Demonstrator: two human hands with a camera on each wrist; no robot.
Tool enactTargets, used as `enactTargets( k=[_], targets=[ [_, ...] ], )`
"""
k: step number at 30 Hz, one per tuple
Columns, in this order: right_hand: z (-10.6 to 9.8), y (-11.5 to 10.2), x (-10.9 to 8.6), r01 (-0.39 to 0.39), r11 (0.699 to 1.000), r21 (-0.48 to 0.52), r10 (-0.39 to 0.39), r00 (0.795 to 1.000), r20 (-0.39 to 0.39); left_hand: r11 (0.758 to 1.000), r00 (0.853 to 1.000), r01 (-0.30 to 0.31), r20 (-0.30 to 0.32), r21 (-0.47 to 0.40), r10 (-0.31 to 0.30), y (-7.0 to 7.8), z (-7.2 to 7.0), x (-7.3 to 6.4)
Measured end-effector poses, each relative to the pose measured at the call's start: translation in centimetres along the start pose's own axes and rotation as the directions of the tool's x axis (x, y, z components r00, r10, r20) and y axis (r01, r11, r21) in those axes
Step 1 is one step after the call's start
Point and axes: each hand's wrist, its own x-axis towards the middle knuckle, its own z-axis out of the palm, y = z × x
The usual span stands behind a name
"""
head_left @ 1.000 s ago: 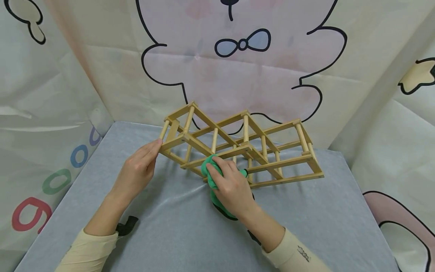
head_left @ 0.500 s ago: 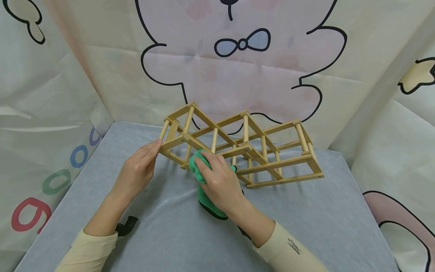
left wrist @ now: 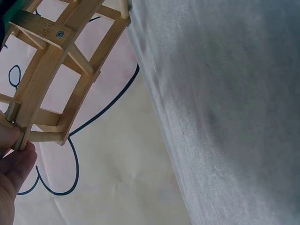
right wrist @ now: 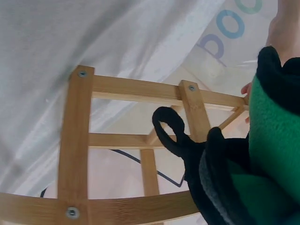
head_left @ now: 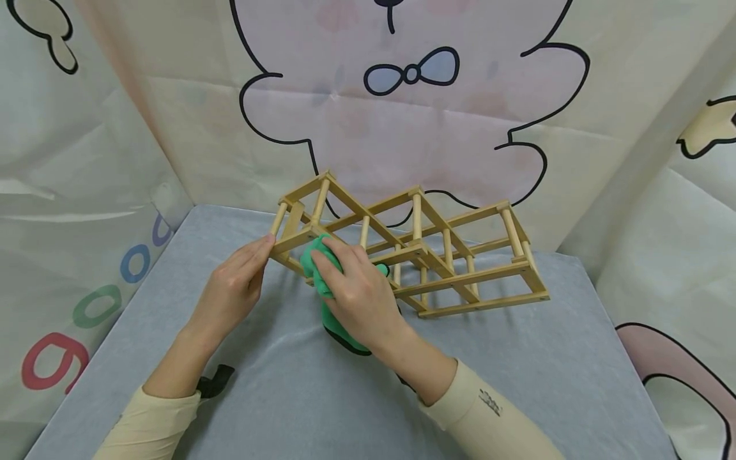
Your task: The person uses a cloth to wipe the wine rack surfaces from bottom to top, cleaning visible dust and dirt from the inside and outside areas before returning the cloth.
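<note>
A light wooden rack [head_left: 460,280] of slats and round dowels stands at an angle across the far half of the table. At its left end my left hand [head_left: 232,281] pinches the corner between thumb and fingers; in the left wrist view the fingertips [left wrist: 21,164] grip the end of a slat. My right hand [head_left: 365,300] holds a bunched green cloth [head_left: 315,265] against the front rail near the left end. Black edging and a hanging loop show on the cloth [right wrist: 276,136] in the right wrist view, where it hides the right fingers.
Grey-blue fabric covers the table [head_left: 489,383]. Behind the rack rises a pale backdrop [head_left: 190,115] with a cartoon animal, and printed sheets also hang on both sides. A black strap piece [head_left: 215,381] sits by the left wrist.
My right hand has slid leftward and slightly up along the front rail with the green cloth. The left hand and the rack have stayed in place.
</note>
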Motion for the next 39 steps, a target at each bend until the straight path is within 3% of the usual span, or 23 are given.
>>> enactTargets(
  k=[7,17,27,39],
  targets=[
    [-0.2,-0.3,0.8,0.022,1.0,-0.016,-0.022,1.0,-0.021,1.0,1.0,0.002,0.004,0.005,-0.002,0.0,0.0,0.0],
    [-0.2,-0.2,0.8,0.001,0.999,-0.038,0.0,1.0,0.011,1.0,1.0,-0.005,-0.005,0.006,0.005,0.0,0.0,0.1],
    [-0.2,0.3,-1.2,-0.081,0.997,-0.01,0.082,0.994,0.07,1.0,1.0,0.004,0.007,0.012,-0.004,0.1,0.0,0.1],
    [-0.3,0.8,-3.7,-0.104,0.994,-0.015,0.105,0.994,0.043,1.0,1.0,-0.006,-0.012,-0.002,0.006,0.0,0.1,0.1]
  ],
)
